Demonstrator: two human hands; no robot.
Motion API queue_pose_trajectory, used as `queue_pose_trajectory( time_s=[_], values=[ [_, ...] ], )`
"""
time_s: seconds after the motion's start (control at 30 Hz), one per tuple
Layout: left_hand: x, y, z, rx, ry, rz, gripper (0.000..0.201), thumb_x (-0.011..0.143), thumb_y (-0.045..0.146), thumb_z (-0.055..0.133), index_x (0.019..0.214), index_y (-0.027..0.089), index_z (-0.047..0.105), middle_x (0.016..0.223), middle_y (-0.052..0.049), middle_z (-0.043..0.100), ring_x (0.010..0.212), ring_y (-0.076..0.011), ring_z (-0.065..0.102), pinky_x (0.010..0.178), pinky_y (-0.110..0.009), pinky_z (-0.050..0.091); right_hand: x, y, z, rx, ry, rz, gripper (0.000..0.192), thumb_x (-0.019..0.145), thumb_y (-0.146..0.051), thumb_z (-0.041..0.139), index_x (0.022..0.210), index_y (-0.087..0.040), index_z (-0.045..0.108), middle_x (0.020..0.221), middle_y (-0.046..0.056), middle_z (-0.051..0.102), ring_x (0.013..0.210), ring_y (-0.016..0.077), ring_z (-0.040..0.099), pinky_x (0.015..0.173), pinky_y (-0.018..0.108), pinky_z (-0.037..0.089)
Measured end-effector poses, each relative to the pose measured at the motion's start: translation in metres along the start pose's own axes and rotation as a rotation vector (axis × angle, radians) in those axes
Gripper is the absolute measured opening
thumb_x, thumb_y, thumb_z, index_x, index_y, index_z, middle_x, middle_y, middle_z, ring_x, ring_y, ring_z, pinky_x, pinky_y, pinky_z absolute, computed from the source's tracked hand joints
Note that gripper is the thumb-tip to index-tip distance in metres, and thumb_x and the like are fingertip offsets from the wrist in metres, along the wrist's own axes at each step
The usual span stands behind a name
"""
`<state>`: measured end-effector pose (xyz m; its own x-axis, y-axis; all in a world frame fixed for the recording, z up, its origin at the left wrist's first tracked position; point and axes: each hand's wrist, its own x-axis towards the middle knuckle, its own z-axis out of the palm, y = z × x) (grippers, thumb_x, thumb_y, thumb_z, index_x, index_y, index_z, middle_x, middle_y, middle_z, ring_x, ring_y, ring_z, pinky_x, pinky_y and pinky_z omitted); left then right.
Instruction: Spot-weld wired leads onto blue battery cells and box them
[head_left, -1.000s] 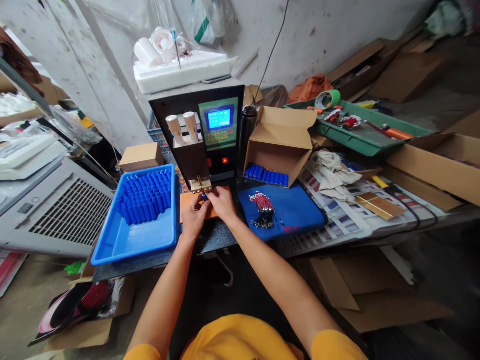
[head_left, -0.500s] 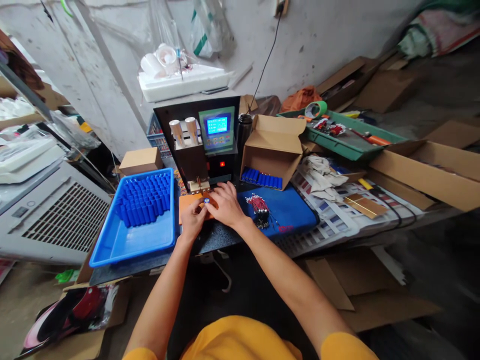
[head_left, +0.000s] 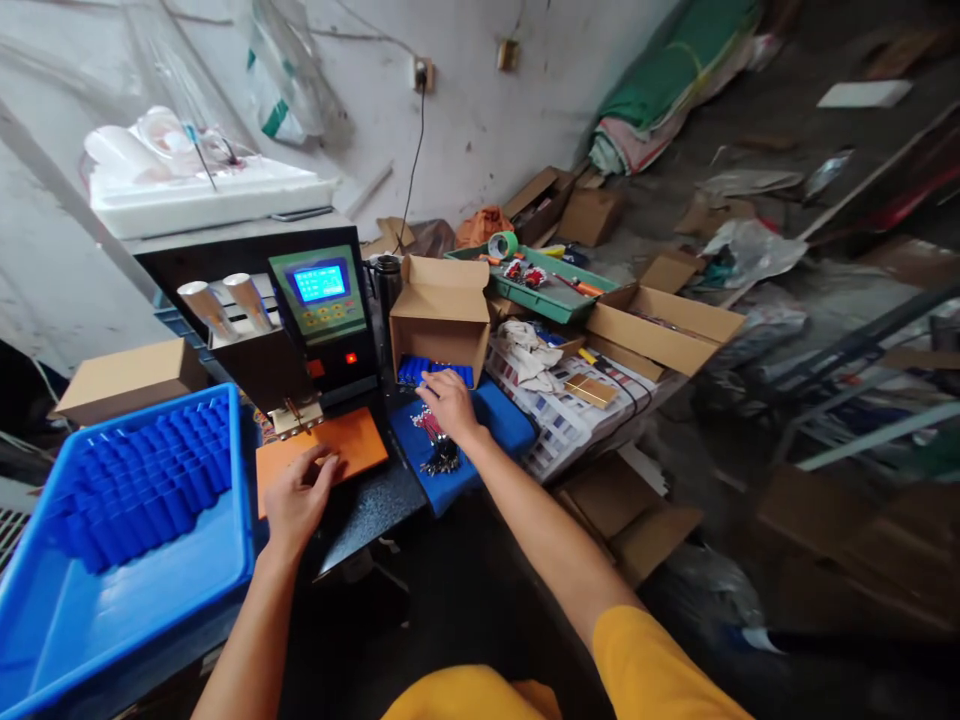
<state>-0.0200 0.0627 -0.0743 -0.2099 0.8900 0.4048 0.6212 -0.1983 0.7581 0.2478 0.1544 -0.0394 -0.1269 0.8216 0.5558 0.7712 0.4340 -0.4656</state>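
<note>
My left hand (head_left: 301, 492) rests on the orange board (head_left: 358, 440), thumb and curled fingers drawn together; whatever they may pinch is too small to make out. Just beyond it is the electrode end of a black machine (head_left: 259, 362) with a lit blue screen. My right hand (head_left: 448, 405) is stretched out at the front of an open cardboard box (head_left: 442, 335), its fingers extended and slightly apart. Blue cylindrical cells (head_left: 415, 370) lie in that box beside the fingertips. Below the right hand, a bundle of red and black wires (head_left: 441, 456) lies on a blue mat (head_left: 487, 425).
A blue tray (head_left: 244, 500) with many standing blue cylinders is at the left. To the right are a green tray (head_left: 551, 300) of tools and tape, a crumpled cloth (head_left: 529, 358) and cardboard boxes (head_left: 660, 325). Styrofoam (head_left: 217, 195) sits on the machine.
My hands were together at the electrodes around a small blue cell. The right hand has moved away to the box; the left stays on the orange board. My view has swung right.
</note>
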Motion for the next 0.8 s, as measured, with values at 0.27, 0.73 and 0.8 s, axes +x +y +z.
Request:
queue_pose_trajectory(
  time_s=[0.27,0.73,0.8],
  values=[
    [-0.001,-0.011,0.006,0.049,0.002,0.061,0.032,0.084,0.05,0.061,0.096,0.023,0.073,0.085,-0.002,0.076,0.073,-0.0174,0.07,0.069,-0.027,0.052,0.033,0.058,0.018,-0.227,-0.131,0.014,0.026,0.091,-0.019,0.062,0.114,-0.014,0.073,0.11,0.015,0.071,0.109,0.0269,0.061,0.114,0.048,0.033],
    [-0.002,-0.014,0.008,0.11,0.055,0.125,0.031,0.087,0.048,0.06,0.095,0.022,0.072,0.086,-0.003,0.076,0.073,-0.0178,0.07,0.069,-0.028,0.051,0.033,0.071,0.031,-0.196,-0.143,0.014,0.034,0.088,-0.021,0.059,0.118,-0.01,0.07,0.124,0.019,0.065,0.128,0.0312,0.049,0.119,0.054,0.023],
    [-0.003,-0.014,0.007,0.101,0.055,0.117,0.031,0.087,0.049,0.06,0.095,0.021,0.072,0.086,-0.004,0.076,0.073,-0.018,0.07,0.07,-0.028,0.052,0.036,0.068,0.029,-0.183,-0.179,0.012,0.033,0.089,-0.02,0.057,0.118,-0.011,0.07,0.124,0.018,0.066,0.129,0.0309,0.049,0.119,0.055,0.023]
  ],
)
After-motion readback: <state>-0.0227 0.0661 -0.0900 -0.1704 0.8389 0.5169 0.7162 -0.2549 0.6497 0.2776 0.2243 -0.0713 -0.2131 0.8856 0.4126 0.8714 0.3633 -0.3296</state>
